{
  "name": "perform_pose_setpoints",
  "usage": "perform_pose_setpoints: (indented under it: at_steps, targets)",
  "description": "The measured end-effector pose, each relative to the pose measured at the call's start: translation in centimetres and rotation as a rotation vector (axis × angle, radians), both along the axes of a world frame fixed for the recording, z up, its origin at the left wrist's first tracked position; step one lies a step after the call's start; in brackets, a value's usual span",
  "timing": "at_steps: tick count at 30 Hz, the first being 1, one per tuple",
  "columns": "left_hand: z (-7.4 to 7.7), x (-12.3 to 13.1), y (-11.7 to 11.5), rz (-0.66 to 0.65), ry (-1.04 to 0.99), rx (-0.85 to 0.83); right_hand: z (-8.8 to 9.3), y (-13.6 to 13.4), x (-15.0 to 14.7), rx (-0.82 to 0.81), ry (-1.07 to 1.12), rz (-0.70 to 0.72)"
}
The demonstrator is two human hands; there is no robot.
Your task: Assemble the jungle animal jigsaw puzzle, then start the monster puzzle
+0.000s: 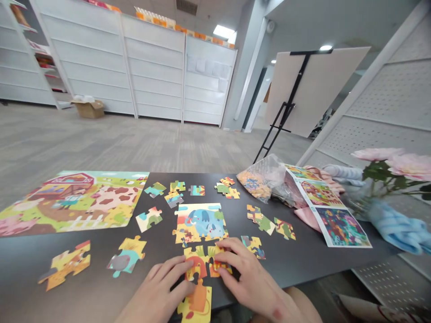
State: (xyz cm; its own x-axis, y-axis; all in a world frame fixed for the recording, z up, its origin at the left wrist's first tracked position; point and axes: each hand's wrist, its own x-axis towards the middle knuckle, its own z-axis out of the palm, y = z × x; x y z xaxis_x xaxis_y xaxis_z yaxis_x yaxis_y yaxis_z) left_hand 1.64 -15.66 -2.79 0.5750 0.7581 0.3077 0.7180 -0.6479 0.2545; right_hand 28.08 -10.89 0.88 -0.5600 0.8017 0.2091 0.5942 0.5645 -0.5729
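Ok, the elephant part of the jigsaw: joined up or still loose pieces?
Joined: the elephant section lies as one interlocked block on the dark table, with loose pieces lying separately around it.

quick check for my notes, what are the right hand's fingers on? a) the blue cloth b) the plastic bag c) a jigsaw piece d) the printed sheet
c: the right hand has its fingertips pressed on a jigsaw piece in orange and yellow, at the near edge of the assembled section.
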Motion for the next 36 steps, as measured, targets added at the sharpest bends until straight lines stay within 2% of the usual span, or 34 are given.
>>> perform_pose_setpoints:
  at_steps: [7, 16, 21, 27, 32, 36]
  targets:
    - [-0.6, -0.1, 0.0, -0.010, -0.001, -0.004, 0.9, -0.2, 0.7, -0.123, -0.056, 0.032]
    - [-1.1, -0.6, 0.3, -0.048, -0.003, 0.041, 1.2, 0.0, 0.5, -0.155, -0.076, 0.053]
    - [-0.8, -0.6, 0.3, -0.062, -0.022, 0.021, 1.5, 0.5, -0.3, -0.184, -0.074, 0.048]
    - [-0.4, -0.5, 0.2, -0.070, 0.003, -0.021, 1.5, 0.5, -1.0, -0.075, 0.024, 0.073]
    - [0.7, -0.9, 0.7, -0.129, 0.037, -0.090, 1.3, 0.3, -1.3, -0.059, 0.054, 0.119]
    - [1.6, -1.2, 1.0, -0.168, 0.066, -0.133, 1.4, 0.7, -1.4, -0.072, -0.005, 0.145]
